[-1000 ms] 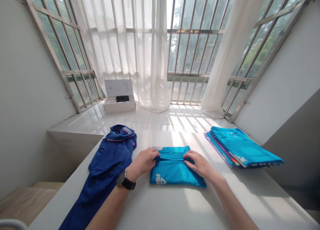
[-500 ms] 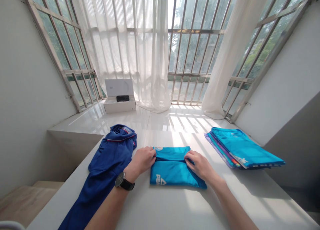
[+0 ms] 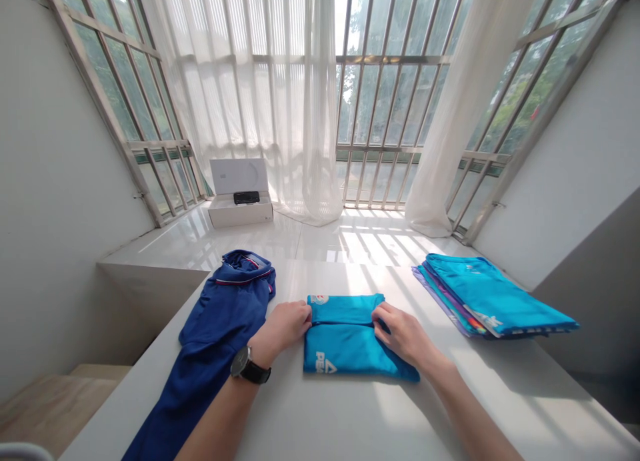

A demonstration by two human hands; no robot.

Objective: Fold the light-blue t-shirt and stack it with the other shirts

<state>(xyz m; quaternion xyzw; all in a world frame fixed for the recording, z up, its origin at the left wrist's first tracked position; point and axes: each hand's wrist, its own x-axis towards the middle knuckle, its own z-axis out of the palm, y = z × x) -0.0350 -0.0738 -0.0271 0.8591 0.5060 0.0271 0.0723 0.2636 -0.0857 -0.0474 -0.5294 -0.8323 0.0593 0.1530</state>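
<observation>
White box [image 3: 241,215], lid raised, stands on glossy ledge [image 3: 167,247]; black object [image 3: 247,197] at its opening. Sheer white curtains [image 3: 287,114] hang before barred windows [image 3: 387,101].

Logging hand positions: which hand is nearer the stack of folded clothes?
Right. The right hand, on the right edge of the turquoise cloth, is left of the stack; the left hand, at the opposite edge, is farther left.

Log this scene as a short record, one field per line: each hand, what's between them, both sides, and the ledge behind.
Left hand: at garment's left edge; watch on wrist
Right hand: fingers curled at garment's right edge
Between: folded bright-blue garment, white lettering, on white table
Left side: dark-blue garment
Right side: stack of folded clothes, bright-blue on top
Ledge: open white box, black item inside
</observation>
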